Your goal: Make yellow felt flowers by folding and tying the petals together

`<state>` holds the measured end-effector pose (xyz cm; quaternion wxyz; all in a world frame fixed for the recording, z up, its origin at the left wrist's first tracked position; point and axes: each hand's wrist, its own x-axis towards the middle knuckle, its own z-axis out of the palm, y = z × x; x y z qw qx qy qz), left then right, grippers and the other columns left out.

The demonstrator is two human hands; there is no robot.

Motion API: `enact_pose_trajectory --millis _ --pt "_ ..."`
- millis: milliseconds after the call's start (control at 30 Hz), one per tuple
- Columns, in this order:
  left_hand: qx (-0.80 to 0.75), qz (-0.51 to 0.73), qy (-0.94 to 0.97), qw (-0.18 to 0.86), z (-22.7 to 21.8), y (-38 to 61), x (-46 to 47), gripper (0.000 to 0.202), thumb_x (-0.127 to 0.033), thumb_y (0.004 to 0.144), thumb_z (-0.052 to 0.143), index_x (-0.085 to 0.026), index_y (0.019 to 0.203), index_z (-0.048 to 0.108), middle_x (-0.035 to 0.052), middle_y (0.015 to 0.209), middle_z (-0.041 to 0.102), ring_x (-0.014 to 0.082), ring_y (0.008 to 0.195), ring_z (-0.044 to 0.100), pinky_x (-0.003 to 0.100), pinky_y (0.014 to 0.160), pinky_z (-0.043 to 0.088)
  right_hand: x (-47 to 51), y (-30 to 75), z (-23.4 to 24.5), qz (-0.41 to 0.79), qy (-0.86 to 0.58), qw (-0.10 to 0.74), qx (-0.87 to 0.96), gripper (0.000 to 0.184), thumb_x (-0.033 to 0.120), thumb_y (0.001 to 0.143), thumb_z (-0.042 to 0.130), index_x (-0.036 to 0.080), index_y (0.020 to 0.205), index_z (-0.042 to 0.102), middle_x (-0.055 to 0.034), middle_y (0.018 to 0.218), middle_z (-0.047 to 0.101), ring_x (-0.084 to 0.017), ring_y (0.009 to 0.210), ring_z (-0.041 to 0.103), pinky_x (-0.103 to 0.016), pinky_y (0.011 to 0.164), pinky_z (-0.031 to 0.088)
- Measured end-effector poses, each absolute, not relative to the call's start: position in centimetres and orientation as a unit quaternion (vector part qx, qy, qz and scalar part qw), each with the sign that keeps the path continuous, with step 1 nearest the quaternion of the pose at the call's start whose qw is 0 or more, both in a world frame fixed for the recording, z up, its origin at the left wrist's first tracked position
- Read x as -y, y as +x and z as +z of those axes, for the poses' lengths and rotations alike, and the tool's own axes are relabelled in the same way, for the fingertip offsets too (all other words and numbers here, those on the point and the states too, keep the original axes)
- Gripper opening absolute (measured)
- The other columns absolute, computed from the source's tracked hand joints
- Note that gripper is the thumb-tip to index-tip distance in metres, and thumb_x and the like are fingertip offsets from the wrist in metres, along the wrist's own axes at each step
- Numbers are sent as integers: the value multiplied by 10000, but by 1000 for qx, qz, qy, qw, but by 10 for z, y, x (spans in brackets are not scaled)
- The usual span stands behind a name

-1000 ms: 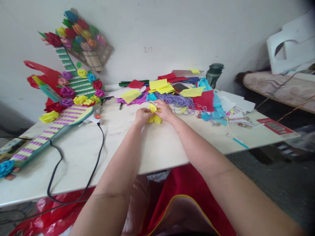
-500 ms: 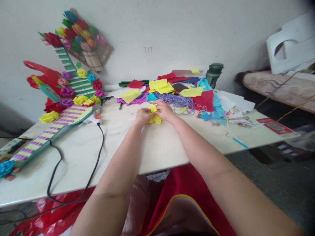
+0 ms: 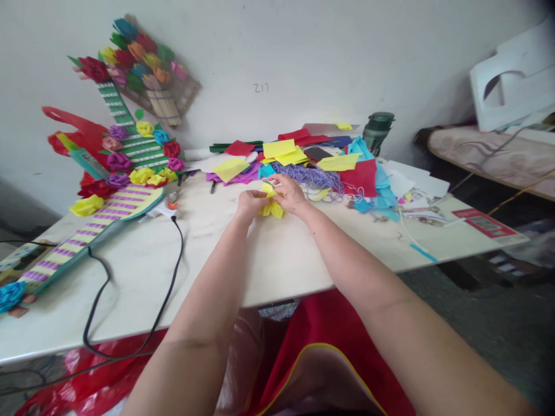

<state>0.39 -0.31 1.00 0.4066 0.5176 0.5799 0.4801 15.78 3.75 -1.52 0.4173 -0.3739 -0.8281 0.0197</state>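
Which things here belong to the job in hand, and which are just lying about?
In the job:
yellow paper, pinched by the left hand and right hand
probably the yellow sheets, matching in colour

Seemingly just lying about:
bottle
red bag
white foam

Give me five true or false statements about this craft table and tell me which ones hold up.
1. The left hand and the right hand both grip a yellow paper piece. True.
2. The dark green bottle stands left of the hands. False: it stands to their right, near the wall.
3. The wall bouquet has flowers of several colours. True.
4. The purple yarn is wound on a spool. False: it lies in a loose tangle.
5. Both hands wear gloves. False: they are bare.
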Motion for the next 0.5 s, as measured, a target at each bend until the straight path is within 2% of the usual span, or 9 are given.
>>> enact_pose_trajectory --millis 267,500 --pt "-559 507 540 373 4 2 -1 272 -181 461 740 -126 724 699 -12 587 608 128 564 543 250 572 431 -25 157 -4 -2 -356 401 844 132 121 705 596 191 601 634 -62 1255 657 -257 1080 580 -466 986 420" --pt "-530 494 565 395 1 0 -4 293 -239 475 721 -148 751 682 -23 612 600 123 572 529 246 587 417 -35 157 -12 16 -371 425 825 103 171 729 592 195 652 656 -79 1316 618 -251 1051 592 -466 986 453"
